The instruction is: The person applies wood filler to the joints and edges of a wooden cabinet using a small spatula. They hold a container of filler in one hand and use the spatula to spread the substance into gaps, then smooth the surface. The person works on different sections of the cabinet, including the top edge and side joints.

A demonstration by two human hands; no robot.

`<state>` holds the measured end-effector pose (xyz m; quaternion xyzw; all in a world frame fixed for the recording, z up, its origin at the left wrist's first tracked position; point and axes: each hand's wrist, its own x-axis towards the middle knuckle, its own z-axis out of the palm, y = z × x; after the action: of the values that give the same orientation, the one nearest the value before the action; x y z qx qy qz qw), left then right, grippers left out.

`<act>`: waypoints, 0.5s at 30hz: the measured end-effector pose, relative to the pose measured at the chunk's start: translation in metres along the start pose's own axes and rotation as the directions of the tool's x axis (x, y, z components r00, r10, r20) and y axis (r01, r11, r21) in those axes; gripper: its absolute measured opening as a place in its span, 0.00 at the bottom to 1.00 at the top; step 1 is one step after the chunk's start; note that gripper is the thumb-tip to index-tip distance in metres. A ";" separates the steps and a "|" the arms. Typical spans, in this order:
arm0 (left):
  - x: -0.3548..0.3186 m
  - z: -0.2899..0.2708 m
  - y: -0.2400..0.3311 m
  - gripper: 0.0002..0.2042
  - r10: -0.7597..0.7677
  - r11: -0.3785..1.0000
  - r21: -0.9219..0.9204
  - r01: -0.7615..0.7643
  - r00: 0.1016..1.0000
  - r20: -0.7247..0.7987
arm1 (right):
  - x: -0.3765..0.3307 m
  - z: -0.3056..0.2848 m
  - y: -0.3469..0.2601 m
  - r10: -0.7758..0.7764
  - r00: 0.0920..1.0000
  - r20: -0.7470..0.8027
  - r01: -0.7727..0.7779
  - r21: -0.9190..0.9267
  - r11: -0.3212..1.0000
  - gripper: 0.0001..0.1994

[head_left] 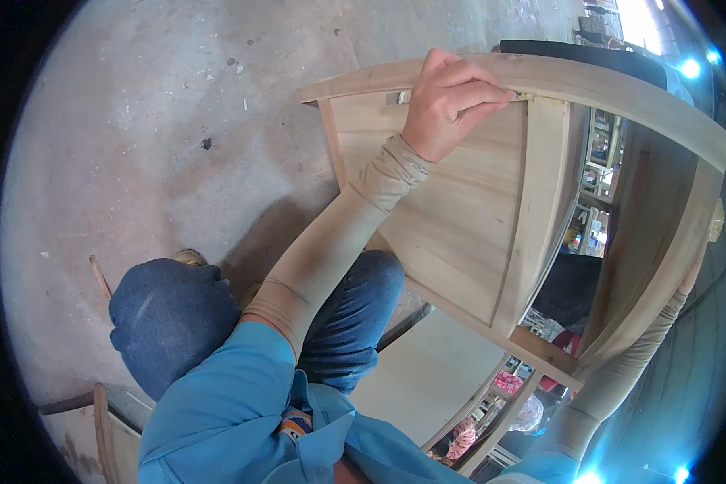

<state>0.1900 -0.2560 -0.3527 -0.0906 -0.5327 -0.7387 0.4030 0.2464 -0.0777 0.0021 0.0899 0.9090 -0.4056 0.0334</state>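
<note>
A large unpainted wooden furniture piece (452, 194) stands tilted against my knee, with a curved top rail, a flat panel and an upright stile (532, 210). My left hand (452, 101) is closed in a pinch just under the top rail (573, 74), its fingertips at the corner where stile and rail meet. A thin metal tool (397, 98) sticks out behind this hand; its working end is hardly visible. My right arm reaches round the far right side, and my right hand (692, 278) lies along the outer edge of the frame, its fingers mostly hidden by the wood.
Right of the stile is a gap (573, 266) showing shelves and coloured items. A pale board (427, 379) lies below the frame, beside my jeans-clad knees (173, 323). Wood strips (102, 427) are at lower left on the stained concrete floor (137, 161). Bright lights shine at right.
</note>
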 end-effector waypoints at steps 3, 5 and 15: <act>0.003 -0.007 -0.002 0.08 0.014 1.000 0.009 -0.014 0.999 0.034 | 0.008 0.003 0.007 -0.007 1.000 0.024 0.007 0.022 1.000 0.28; 0.006 -0.014 -0.004 0.08 0.005 1.000 0.002 -0.005 0.998 0.067 | 0.010 0.007 0.015 -0.013 0.999 0.043 0.011 0.037 0.999 0.28; 0.011 -0.011 0.002 0.07 -0.034 0.994 -0.095 0.047 0.990 0.136 | 0.011 -0.026 0.006 -0.023 0.999 0.041 0.024 -0.008 1.000 0.28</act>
<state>0.1873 -0.2715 -0.3500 -0.1490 -0.5235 -0.7641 0.3463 0.2368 -0.0530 0.0134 0.0707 0.9107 -0.4041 0.0477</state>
